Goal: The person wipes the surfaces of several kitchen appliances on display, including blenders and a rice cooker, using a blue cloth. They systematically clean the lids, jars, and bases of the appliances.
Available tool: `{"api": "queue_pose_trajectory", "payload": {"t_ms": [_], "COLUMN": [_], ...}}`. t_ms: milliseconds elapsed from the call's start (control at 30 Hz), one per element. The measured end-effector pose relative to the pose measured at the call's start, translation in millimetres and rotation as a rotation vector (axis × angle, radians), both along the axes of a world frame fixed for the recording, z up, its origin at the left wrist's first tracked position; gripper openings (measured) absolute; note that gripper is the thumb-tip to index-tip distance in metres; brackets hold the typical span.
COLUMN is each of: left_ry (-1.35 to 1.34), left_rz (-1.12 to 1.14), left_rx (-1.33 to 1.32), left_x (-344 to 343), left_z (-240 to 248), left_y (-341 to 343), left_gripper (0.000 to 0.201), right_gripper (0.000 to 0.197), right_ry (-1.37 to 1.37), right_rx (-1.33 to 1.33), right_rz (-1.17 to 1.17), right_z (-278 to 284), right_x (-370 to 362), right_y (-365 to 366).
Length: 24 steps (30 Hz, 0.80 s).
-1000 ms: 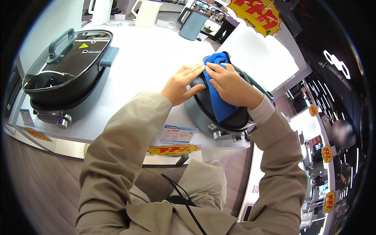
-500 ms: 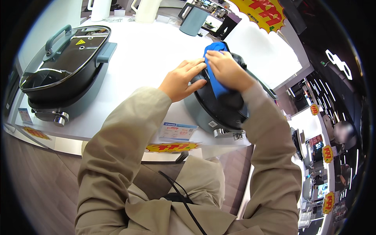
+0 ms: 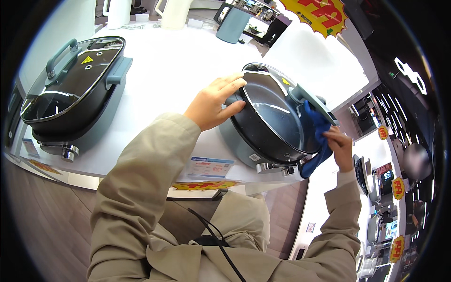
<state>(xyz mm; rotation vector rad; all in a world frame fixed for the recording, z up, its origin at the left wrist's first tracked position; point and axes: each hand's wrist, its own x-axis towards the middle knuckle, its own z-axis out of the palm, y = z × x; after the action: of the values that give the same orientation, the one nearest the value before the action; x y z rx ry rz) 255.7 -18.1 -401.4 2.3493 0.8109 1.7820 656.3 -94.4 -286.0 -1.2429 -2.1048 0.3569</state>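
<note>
Left hand spread flat against the dark near rim of the round electric pot, fingers wide and bracing, gripping nothing. Right hand closed around a bunched blue cloth, pressed to the pot's right flank just below the grey lid handle. Half a second back, both hands on top of the lid with the cloth laid across it; now apart, one to each side, cloth dragged off the glass and down over the edge. Glass lid bare and showing reflections. Judged from that: top wiped, work shifted to the side wall and handle base, left hand now steadying. Pot near the front edge of the white worktop, price card just before it. Farther left, well apart, an oblong grey cooker with glass lid. Kettles at the far edge.
</note>
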Motion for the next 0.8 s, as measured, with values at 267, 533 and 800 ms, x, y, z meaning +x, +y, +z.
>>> {"api": "queue_pose_trajectory", "payload": {"t_ms": [267,533,800], "left_ry": [-0.018,0.025,0.042], "left_rz": [-0.025,0.005,0.042], "left_rx": [0.032,0.044,0.005], "left_x": [2.2,0.0,-6.4], "left_z": [-0.3,-2.0,-3.4], "left_y": [2.1,4.1,5.6], "left_gripper": [0.044,0.045,0.046], "right_gripper": [0.034,0.033,0.035], "right_ry": [0.044,-0.16,-0.233], "right_rx": [-0.321,-0.426,-0.152], "right_rz": [0.201,0.796,0.632], "right_z": [30.3,44.8,23.7], "right_x": [-39.5,-137.4,-142.1], "right_y": [114.6,197.8,204.6]}}
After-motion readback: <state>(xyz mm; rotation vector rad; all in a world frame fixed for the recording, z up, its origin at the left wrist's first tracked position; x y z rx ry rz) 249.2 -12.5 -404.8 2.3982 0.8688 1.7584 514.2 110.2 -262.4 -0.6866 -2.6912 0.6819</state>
